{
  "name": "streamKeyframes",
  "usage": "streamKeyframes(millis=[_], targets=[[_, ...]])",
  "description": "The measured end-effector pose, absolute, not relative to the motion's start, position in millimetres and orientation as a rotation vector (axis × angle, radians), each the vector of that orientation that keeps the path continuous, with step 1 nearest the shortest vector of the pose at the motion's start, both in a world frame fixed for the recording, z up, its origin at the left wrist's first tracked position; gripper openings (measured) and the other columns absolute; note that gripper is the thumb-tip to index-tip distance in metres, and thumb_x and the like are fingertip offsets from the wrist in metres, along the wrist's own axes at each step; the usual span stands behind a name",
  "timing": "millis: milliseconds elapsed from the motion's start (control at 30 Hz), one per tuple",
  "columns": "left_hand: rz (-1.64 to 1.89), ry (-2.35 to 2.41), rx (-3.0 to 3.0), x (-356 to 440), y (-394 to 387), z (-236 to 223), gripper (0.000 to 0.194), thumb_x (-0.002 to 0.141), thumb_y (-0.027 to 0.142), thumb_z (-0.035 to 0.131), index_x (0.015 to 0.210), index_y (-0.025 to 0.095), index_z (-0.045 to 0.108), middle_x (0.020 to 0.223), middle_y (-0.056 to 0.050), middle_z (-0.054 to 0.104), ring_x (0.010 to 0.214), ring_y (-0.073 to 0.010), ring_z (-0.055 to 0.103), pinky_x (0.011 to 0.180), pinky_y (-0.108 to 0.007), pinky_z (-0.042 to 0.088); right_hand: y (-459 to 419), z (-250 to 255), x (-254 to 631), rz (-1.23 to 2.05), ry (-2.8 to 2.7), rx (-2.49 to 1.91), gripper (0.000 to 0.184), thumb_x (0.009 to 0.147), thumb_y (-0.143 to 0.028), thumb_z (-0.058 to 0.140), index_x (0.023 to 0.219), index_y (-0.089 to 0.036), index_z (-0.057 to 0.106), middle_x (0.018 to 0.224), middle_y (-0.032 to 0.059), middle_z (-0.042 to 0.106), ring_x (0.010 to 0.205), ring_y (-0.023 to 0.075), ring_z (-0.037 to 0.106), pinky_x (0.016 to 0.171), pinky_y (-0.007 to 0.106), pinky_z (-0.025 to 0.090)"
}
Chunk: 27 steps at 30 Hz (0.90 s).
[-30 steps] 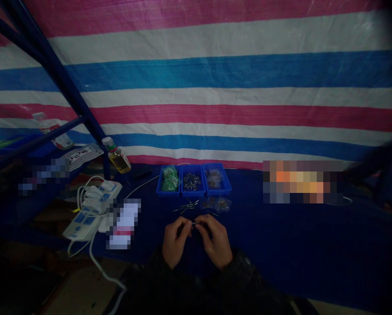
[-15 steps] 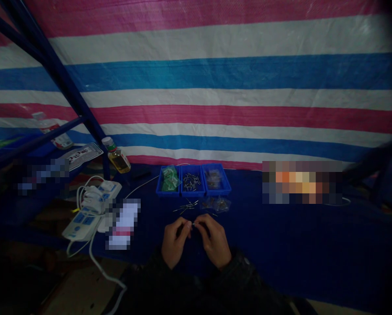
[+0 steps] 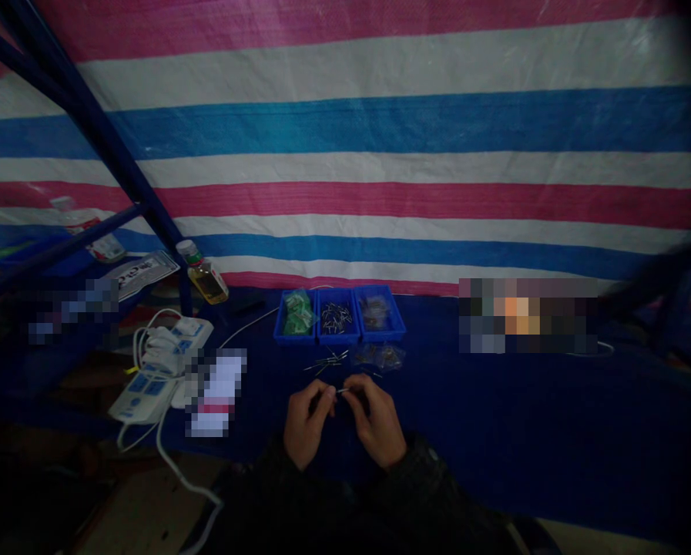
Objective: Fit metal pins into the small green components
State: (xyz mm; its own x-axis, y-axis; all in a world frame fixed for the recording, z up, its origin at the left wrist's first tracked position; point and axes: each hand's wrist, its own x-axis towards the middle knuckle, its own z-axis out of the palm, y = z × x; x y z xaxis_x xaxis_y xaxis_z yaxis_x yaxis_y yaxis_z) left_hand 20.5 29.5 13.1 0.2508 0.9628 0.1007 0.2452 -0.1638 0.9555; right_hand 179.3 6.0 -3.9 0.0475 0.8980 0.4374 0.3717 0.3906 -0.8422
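Observation:
My left hand (image 3: 306, 422) and my right hand (image 3: 378, 420) meet over the dark blue table, fingers pinched together on a small thin metal part (image 3: 343, 391) held between them. Just beyond my fingertips lie a few loose metal pins (image 3: 327, 362) and some small clear bags (image 3: 380, 356). Behind those stand three small blue bins (image 3: 339, 316) side by side: the left one holds green pieces, the middle one metal pins, the right one brownish bags.
A white power strip (image 3: 163, 361) with coiled cable lies at the left, beside a blurred white item. A small bottle of yellow liquid (image 3: 205, 275) stands by a blue shelf frame (image 3: 91, 123). A striped tarp (image 3: 380, 154) hangs behind.
Both hands stay pinched on the small part; the view has shifted slightly. Nothing else has moved.

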Motion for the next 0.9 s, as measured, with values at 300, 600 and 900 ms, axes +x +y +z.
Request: streamKeyframes(millis=[300, 600, 900], targets=[[0.982, 1.143, 1.632, 19.1, 30.6, 13.3, 0.035, 0.099, 0.041, 0.055, 0.073, 0.017, 0.062, 0.064, 0.002, 0.058, 0.062, -0.0145, 0.056, 0.065, -0.025, 0.041, 6.0, 2.2, 180.1, 0.584, -1.563, -1.204, 0.017, 0.102, -0.021, 0.050, 0.089, -0.022, 0.060, 0.084, 0.0030, 0.065, 0.076, 0.0171, 0.063, 0.072, 0.029, 0.048], [0.986, 1.133, 1.622, 20.3, 29.6, 17.5, 0.037, 0.100, 0.041, 0.053, 0.073, 0.018, 0.060, 0.063, 0.002, 0.056, 0.062, -0.0141, 0.054, 0.064, -0.025, 0.039, 6.9, 1.4, 179.1, 0.549, -1.557, -1.158, 0.015, 0.100, -0.018, 0.051, 0.092, -0.022, 0.062, 0.085, 0.0025, 0.067, 0.077, 0.0170, 0.065, 0.073, 0.028, 0.049], [0.980, 1.140, 1.623, 18.8, 30.5, 10.5, 0.037, 0.100, 0.041, 0.054, 0.072, 0.018, 0.060, 0.062, 0.002, 0.056, 0.061, -0.0141, 0.054, 0.064, -0.025, 0.039, 6.4, -0.5, 179.4, 0.582, -1.539, -1.212, 0.010, 0.099, -0.022, 0.055, 0.101, -0.023, 0.064, 0.088, 0.0029, 0.070, 0.079, 0.0179, 0.067, 0.073, 0.027, 0.051]])
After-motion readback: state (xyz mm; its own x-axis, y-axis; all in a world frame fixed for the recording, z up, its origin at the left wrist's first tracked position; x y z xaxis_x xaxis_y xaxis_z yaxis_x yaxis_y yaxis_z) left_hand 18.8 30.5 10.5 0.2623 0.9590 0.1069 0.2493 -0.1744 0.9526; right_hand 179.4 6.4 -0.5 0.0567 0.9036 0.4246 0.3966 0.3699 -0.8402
